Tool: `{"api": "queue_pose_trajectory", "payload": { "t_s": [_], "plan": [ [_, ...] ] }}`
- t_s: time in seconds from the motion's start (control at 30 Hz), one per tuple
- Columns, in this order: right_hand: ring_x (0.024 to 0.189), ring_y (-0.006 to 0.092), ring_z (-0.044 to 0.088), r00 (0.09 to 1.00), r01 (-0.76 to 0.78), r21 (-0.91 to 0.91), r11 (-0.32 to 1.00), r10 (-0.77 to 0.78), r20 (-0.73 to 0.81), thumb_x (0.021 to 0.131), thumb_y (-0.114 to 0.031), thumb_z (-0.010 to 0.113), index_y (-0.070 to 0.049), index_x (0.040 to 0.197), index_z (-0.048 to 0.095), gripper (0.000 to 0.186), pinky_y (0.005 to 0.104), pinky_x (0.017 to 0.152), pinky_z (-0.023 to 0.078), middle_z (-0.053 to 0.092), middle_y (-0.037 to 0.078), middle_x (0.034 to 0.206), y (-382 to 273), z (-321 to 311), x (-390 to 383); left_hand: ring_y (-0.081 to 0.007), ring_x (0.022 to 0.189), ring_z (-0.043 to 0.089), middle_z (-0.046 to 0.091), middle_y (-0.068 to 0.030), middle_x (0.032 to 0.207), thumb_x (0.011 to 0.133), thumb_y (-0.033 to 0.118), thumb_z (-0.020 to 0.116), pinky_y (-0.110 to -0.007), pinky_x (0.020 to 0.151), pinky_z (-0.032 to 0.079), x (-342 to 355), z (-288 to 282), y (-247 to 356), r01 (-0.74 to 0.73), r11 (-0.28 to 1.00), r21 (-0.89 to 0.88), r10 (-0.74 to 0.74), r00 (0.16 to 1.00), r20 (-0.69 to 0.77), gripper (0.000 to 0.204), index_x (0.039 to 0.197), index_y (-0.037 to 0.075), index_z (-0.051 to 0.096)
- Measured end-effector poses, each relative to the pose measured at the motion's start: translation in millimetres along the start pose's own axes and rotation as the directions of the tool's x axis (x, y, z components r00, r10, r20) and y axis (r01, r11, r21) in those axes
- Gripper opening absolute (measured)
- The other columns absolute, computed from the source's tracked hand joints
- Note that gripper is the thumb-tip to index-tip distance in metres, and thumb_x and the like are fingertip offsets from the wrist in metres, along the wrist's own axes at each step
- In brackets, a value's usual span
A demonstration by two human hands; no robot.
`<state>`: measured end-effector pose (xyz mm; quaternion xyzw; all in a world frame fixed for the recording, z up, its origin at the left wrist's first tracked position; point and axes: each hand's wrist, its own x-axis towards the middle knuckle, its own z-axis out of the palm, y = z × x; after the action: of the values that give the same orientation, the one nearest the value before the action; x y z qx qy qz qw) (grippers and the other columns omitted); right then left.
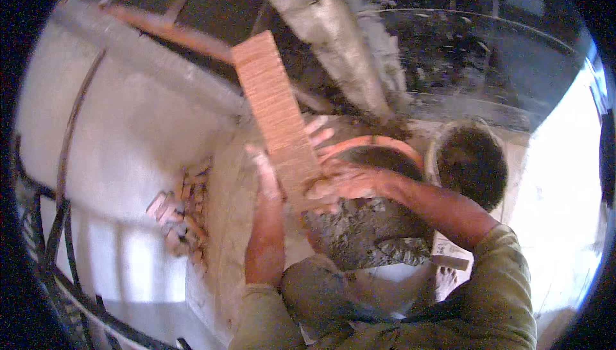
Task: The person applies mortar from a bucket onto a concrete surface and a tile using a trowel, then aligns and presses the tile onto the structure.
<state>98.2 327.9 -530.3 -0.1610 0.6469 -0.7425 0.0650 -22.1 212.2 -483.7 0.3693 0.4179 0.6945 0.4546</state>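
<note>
A long, flat orange-brown brick (269,90) with a lined face is held up tilted, its far end pointing up and to the left. My left hand (264,165) wraps around it from below, the thumb along its left edge and fingertips showing past its right edge. My right hand (343,183) is closed on the near right end of the brick. Beneath my right forearm lies a heap of grey wet mortar (362,231) in a round pan with an orange rim (378,141). A trowel (410,250) rests on the mortar, its wooden handle toward the right.
A round container (471,167) with dark contents stands right of the mortar pan. Several bricks (186,212) are piled at the left. A dark metal railing (61,221) curves along the left side. A pale, rough beam (321,29) slopes down at the top.
</note>
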Motion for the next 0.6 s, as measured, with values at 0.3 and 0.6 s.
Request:
{"api": "queue_pose_trajectory", "payload": {
  "t_s": [0.3, 0.6],
  "plan": [
    [0.079, 0.0224, 0.064, 0.952, -0.304, 0.157, 0.940, 0.292, 0.096, 0.089, -0.037, 0.058, 0.003, 0.112, 0.058, 0.046, 0.0310, 0.069, 0.051, 0.064, 0.011, 0.091, 22.3, -36.5, -5.6, -0.0318, 0.080, 0.062, 0.059, -0.0223, 0.109, 0.070, 0.088, 0.023, -0.043, 0.068, 0.054, -32.6, -22.5, -8.9, 0.095, 0.898, -0.430, -0.178, 0.972, -0.157, 0.107, 0.122, -0.003, 0.047],
    [0.068, 0.0327, 0.063, 0.920, -0.389, -0.781, 0.489, 0.238, -0.310, 0.088, -0.040, 0.058, 0.000, 0.101, 0.060, 0.042, 0.0430, 0.061, 0.051, 0.061, 0.016, 0.077, -21.4, -52.8, -88.9, -0.0305, 0.080, 0.061, 0.055, -0.0242, 0.117, 0.078, 0.081, 0.028, -0.040, 0.063, 0.053, -48.5, -29.2, -4.0, -0.015, 0.944, -0.329, -0.105, 0.934, -0.343, 0.096, 0.126, -0.002, 0.043]
  ]
}}
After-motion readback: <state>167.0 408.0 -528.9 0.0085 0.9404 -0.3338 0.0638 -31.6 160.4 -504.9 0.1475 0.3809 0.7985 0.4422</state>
